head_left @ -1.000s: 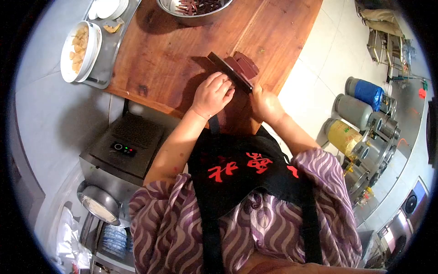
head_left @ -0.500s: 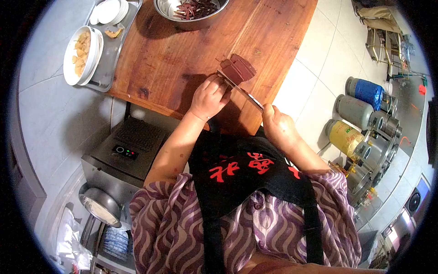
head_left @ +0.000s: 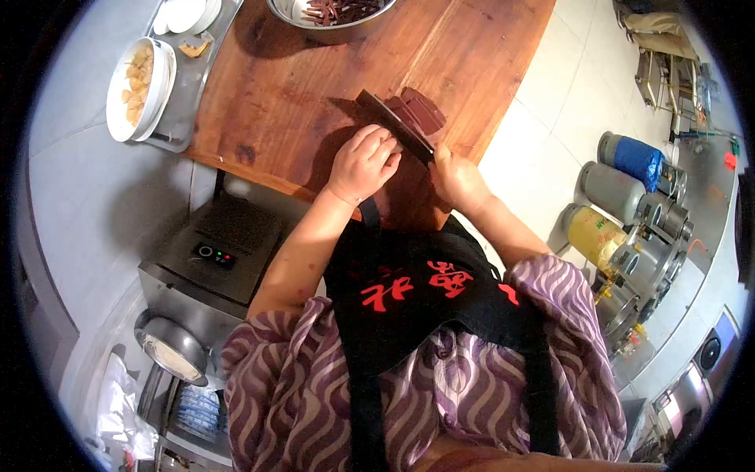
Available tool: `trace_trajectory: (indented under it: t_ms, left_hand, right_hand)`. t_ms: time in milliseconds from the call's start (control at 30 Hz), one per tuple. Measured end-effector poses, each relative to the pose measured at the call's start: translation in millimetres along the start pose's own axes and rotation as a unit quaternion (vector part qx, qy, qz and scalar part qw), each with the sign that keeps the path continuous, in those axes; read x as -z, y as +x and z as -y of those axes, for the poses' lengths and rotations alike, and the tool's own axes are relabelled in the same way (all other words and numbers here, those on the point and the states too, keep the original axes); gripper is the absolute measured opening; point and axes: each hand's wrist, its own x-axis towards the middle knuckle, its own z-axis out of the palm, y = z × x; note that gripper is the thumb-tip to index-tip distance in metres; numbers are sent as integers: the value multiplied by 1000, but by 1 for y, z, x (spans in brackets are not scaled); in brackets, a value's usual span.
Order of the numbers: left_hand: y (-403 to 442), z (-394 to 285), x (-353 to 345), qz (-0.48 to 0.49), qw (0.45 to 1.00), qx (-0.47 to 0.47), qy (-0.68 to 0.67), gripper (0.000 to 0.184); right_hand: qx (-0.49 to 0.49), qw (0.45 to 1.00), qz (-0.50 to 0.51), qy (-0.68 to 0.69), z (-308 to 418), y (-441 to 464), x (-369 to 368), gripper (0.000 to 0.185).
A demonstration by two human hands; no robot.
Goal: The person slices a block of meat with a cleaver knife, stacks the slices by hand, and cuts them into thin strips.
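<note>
My right hand is closed round the handle of a cleaver, whose broad dark blade slants up and left over the table. Just beyond the blade, dark red-brown slices, perhaps blood curd, lie overlapping on the wooden table. My left hand rests on the near side of the blade with its fingers curled and the fingertips close to the steel. Whatever lies under those fingers is hidden.
A metal bowl of dark red strips stands at the far edge. To the left, a metal tray bears a white dish of yellowish pieces and stacked white plates. Gas cylinders stand on the floor at right.
My right hand has moved up and left with the cleaver, and the blade now reaches further over the table, showing its broad face. My left hand stays almost in place.
</note>
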Motion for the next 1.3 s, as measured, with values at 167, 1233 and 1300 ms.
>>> trace_trajectory:
  t_ms: [167, 1233, 1300]
  left_hand:
    - [-4, -1, 1, 19, 1000, 8, 6, 28]
    - [-11, 4, 4, 40, 999, 3, 15, 26]
    - [-14, 4, 5, 61, 998, 22, 0, 28]
  right_hand:
    - [-1, 1000, 14, -28, 8, -12, 29, 18]
    - [-18, 998, 42, -53, 23, -36, 42, 17]
    - [-13, 997, 48, -56, 26, -48, 46, 18]
